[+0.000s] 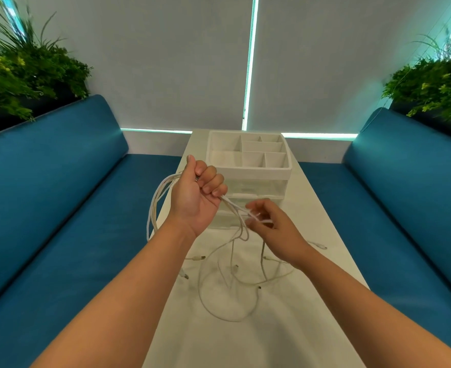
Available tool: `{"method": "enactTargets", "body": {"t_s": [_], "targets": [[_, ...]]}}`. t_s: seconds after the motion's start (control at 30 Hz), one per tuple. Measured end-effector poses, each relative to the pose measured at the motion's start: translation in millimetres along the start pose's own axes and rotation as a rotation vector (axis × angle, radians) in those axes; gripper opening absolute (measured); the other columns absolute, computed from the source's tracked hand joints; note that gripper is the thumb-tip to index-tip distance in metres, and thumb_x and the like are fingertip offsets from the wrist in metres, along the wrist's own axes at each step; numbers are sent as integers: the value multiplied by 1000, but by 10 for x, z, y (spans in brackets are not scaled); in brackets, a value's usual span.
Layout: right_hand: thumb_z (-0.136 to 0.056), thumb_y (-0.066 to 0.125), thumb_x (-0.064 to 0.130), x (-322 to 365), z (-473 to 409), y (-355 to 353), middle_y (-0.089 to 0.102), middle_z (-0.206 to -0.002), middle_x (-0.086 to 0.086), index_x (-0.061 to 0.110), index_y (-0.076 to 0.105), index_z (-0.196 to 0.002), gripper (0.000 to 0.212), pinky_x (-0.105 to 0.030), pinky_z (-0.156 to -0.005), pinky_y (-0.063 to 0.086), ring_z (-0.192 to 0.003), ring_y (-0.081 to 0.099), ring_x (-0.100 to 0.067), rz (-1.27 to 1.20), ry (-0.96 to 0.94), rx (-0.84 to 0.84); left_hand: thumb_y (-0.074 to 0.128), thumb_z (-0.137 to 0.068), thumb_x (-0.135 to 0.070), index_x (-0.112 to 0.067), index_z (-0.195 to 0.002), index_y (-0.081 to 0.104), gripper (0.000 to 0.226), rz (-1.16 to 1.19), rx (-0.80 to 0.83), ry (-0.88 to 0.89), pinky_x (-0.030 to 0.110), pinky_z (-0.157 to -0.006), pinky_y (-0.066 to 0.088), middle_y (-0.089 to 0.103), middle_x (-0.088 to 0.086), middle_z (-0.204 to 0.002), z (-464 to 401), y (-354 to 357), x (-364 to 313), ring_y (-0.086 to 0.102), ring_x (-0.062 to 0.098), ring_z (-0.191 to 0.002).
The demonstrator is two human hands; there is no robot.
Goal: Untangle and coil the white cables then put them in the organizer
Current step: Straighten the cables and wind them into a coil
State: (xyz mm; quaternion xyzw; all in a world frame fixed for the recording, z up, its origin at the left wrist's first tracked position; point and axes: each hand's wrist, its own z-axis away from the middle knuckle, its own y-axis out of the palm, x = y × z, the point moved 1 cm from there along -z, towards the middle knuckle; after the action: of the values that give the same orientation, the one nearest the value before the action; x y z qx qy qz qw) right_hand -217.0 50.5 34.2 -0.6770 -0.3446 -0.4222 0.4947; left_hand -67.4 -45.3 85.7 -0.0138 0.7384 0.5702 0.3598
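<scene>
Your left hand [196, 193] is raised above the bench [245, 341], palm toward you, fingers curled tight around a bundle of white cables [235, 261]. From that fist several strands loop out to the left and hang down past the bench edge, while others run down and to the right. Your right hand [269, 225] sits just below and to the right of the left, pinching one of those strands between thumb and fingertips, the other fingers loosely bent (the hand is blurred, so the exact grip is hard to read). The rest of the cables lie in loose, overlapping loops on the bench beneath your wrists, with several small connector ends scattered around them. The organizer [248, 166] stands at the far end of the bench, just behind your hands: a white tray with open compartments on top, clear drawers below it. No cable shows in the top compartments. Blue sofas [46, 208] flank the bench on both sides.
</scene>
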Motion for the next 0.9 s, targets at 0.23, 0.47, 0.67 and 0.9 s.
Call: {"method": "enactTargets", "body": {"t_s": [0.23, 0.47, 0.67, 0.9], "targets": [[-95, 60, 19, 241, -52, 93, 66, -83, -6, 8, 58, -110, 19, -27, -69, 51, -70, 62, -14, -157, -49, 214, 30, -106, -43, -18, -65, 38, 48, -57, 28, -30, 22, -44, 30, 25, -5, -52, 40, 61, 96, 22, 9, -46], [-96, 52, 34, 133, 26, 33, 48, -60, 7, 24, 77, -97, 26, -12, -62, 35, -58, 42, -1, -162, -71, 54, 29, -106, -40, -15, -72, 44, 46, -183, 59, -35, 27, -63, 45, 41, 0, -59, 114, 38, 80, 42, 13, -55], [-87, 68, 20, 153, 14, -113, 74, -86, 9, 18, 76, -101, 17, -14, -72, 46, -76, 60, -1, -241, 76, 159, 24, -107, -39, -12, -94, 57, 45, -398, 139, -27, 41, -105, 45, 72, 8, -102, 160, 26, 84, 66, 23, -108], [-90, 66, 17, 198, -21, -166, 71, -91, -9, 16, 69, -91, 4, -23, -78, 46, -80, 60, -6, -105, 87, 228, 16, -107, -40, -11, -113, 57, 51, -467, 183, -59, 45, -116, 31, 65, 6, -131, 172, 50, 143, 57, 19, -127]]}}
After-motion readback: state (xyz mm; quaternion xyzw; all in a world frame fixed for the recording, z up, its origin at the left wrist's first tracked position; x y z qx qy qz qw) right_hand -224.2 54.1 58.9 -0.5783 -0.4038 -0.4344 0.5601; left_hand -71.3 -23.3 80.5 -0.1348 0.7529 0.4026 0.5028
